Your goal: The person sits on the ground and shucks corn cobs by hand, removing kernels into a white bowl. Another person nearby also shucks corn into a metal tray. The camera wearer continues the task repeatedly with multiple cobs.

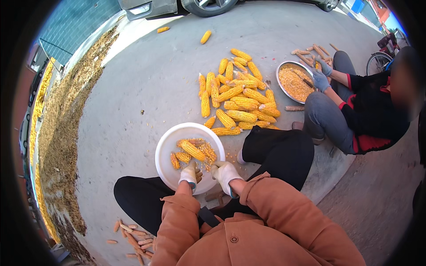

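Before me stands a round white plastic basin [163,146] holding several corn cobs and loose kernels. One full yellow cob [193,150] lies across the middle, its lower end close to my left hand [190,174]. Short cob pieces [175,161] rest at the left, and a partly bared reddish cob [198,141] lies behind. My left hand, in a pale work glove, is over the near part of the basin with curled fingers. My right hand [225,175], gloved alike, is at the basin's near right rim beside loose kernels. Whether either hand grips anything is hidden.
Beyond the basin lies a heap of yellow corn cobs [241,99]. At right, a seated person [372,109] in gloves works over a metal bowl [278,79] of kernels. Bare cobs [136,241] lie lower left. A car [159,7] stands at the back.
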`<state>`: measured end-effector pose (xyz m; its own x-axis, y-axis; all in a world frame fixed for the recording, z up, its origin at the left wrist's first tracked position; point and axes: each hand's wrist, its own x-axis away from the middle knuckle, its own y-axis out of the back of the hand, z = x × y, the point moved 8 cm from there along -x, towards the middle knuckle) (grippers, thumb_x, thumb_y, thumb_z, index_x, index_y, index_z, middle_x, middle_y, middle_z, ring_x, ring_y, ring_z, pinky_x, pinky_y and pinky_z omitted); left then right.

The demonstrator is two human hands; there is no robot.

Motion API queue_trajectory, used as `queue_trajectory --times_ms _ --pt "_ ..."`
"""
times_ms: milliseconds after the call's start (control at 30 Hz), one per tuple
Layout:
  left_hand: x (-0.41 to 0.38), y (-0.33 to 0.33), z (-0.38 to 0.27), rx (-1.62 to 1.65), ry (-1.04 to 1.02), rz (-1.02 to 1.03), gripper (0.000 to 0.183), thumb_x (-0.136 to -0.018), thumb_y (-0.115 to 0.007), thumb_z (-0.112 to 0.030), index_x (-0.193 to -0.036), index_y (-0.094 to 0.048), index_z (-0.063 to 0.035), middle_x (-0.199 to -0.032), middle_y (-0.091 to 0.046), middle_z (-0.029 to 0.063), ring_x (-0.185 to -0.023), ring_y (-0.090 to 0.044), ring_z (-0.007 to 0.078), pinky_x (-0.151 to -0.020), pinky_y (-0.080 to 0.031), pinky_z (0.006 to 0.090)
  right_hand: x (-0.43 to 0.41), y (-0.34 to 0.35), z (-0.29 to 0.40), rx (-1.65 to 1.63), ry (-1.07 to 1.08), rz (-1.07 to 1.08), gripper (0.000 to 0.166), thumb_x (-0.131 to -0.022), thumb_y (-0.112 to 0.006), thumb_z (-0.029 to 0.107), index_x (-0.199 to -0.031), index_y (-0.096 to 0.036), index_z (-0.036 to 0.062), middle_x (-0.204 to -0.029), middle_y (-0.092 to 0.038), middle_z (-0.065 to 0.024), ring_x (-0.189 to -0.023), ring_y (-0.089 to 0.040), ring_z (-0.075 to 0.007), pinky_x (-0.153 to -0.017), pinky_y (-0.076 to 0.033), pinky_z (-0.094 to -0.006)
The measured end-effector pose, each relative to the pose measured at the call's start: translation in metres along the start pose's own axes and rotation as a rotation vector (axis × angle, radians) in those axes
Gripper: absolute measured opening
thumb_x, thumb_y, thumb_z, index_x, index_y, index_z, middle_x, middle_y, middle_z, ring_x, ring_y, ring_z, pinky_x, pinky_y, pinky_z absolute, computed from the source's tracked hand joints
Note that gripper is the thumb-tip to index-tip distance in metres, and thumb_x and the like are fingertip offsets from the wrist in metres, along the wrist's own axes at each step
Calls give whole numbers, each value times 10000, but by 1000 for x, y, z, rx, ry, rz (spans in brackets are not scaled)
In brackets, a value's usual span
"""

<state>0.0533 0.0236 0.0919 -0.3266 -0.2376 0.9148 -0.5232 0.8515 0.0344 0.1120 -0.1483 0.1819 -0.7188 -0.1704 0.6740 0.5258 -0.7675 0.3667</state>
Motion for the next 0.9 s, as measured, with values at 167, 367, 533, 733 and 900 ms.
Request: queue_trajectory --times_ms 167,367,533,733,900 --pt "10 1 6 -358 -70 -40 474 -869 -521 -358 -1232 -479 -57 -1080 -580 150 -769 -584 250 -637 -477 378 26 4 4 -199 -95 79 267 -835 -492 262 -885 -679 77 -710 -660 -114 -589 -610 -218 -564 -487 -353" --pt "4 -39 32 -1109 -308 157 311 -843 -582 -262 -1068 -568 -48 -818 -643 85 -627 -577 183 -536 -460 312 8 -2 -18 -115 -23 54 271 -853 -487 245 -914 -671 54 -667 -639 -107 -461 -537 -191 -434 -435 -353" --pt "-29 -8 46 -1302 -393 118 524 -797 -599 -422 -1161 -606 -46 -1064 -650 198 -1019 -615 325 -867 -469 380 27 -2 2 -168 10 66 265 -844 -490 247 -913 -666 61 -646 -625 -127 -463 -563 -208 -441 -448 -373" --pt "9 -36 32 -1105 -352 108 458 -801 -606 -343 -1142 -606 -37 -1023 -654 204 -976 -624 303 -834 -481 369 14 10 -16 -244 11 48 269 -843 -495 254 -944 -659 66 -638 -628 -122 -470 -581 -203 -449 -464 -367" --pt "0 -33 37 -1427 -584 223 362 -816 -595 -257 -1114 -607 -51 -989 -656 168 -877 -636 285 -777 -498 358 20 5 -12 -262 63 35 259 -847 -492 240 -954 -649 64 -649 -635 -106 -483 -585 -188 -444 -464 -354"
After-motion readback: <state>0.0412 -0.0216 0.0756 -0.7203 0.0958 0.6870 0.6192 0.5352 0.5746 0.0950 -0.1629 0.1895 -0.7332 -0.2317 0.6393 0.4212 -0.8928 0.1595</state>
